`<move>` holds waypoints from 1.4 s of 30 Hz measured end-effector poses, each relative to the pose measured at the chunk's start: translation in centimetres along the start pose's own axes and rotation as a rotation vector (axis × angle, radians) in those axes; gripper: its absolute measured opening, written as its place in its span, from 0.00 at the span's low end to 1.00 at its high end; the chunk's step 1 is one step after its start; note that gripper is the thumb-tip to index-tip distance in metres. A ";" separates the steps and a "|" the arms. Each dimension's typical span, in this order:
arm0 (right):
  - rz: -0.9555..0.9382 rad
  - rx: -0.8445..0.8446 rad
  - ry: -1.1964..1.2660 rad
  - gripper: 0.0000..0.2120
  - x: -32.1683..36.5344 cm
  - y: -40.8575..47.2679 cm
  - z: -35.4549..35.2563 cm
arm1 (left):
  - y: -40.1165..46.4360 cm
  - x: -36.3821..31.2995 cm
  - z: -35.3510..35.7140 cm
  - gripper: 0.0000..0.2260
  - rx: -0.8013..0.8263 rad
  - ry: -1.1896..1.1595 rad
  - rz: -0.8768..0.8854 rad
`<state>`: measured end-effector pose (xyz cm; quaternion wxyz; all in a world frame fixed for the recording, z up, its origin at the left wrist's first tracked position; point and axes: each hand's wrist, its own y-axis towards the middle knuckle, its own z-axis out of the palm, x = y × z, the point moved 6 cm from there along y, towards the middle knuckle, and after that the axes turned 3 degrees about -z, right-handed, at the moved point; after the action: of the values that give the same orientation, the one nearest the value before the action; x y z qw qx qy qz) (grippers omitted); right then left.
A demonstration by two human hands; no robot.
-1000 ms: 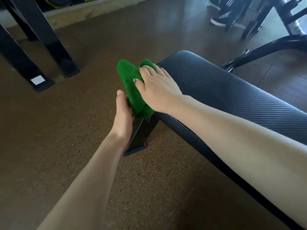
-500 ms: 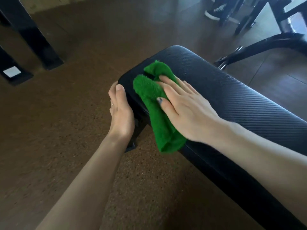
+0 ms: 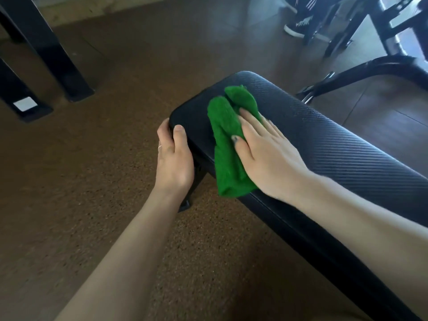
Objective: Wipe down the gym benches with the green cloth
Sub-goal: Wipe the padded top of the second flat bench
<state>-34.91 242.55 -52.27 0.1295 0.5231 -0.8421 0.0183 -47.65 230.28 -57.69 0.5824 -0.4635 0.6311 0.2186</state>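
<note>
Fingers (image 3: 249, 126) of the right hand (image 3: 266, 156) lie straight, pressing the green cloth (image 3: 225, 144) flat on the padded gym bench (image 3: 347, 144) near its rounded end | left hand (image 3: 173, 158) grips that end, thumb on top, ring visible | speckled brown floor (image 3: 92, 181) below | black frame legs (image 3: 46, 49) upper left.

A speckled brown rubber floor (image 3: 69, 193) fills most of the gym, giving way to smoother dark tiles (image 3: 382, 117) at upper right. Black steel frame legs (image 3: 58, 56) stand at upper left, one foot bearing a white label (image 3: 25, 104). Black machine tubing (image 3: 361, 72) and a striped sneaker (image 3: 298, 26) catch pale daylight.
</note>
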 end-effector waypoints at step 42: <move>0.262 0.130 0.002 0.31 -7.6 12.2 0.0 | 2.3 -8.6 4.0 0.09 -0.398 0.680 0.245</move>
<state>-42.56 254.70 -52.80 0.0926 0.4158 -0.9002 0.0901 -48.38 237.41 -51.15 0.2093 -0.5344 0.7834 0.2385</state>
